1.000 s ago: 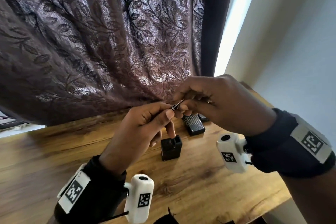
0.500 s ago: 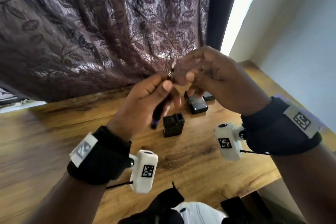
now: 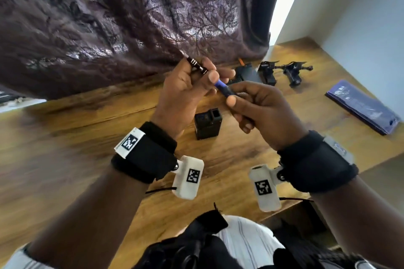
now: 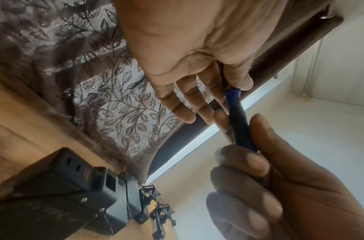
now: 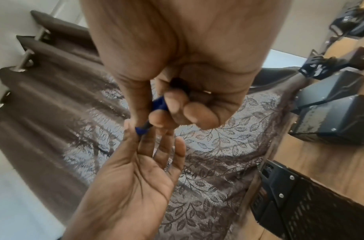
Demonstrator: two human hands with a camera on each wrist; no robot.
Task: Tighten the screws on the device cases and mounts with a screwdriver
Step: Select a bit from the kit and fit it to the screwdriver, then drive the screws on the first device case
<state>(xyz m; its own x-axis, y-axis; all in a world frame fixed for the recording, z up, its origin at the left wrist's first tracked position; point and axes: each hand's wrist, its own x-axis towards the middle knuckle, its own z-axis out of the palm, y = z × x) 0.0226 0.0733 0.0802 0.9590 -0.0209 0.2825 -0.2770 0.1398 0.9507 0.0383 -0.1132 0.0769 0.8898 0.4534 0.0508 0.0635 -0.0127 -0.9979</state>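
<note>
A screwdriver (image 3: 222, 88) with a blue and black handle and a ringed metal collar is held in the air above the wooden table (image 3: 65, 137). My left hand (image 3: 205, 74) pinches its front part between thumb and fingers, collar pointing up towards the curtain. My right hand (image 3: 235, 96) curls round the handle just behind. The left wrist view shows the blue handle (image 4: 235, 112) running between both hands. In the right wrist view the handle (image 5: 157, 104) sits inside my curled fingers. A black device case (image 3: 207, 123) stands on the table below the hands, untouched.
More black cases (image 3: 244, 74) and two mounts (image 3: 291, 71) lie at the back right near the curtain (image 3: 131, 17). A blue packet (image 3: 363, 107) lies at the right edge. Perforated black cases (image 5: 312, 199) show beside the hands. A wall closes the right side.
Both hands have come down and apart from the tip. The right hand has slid from the bit end onto the handle, and the screwdriver now lies slanted between the hands.
</note>
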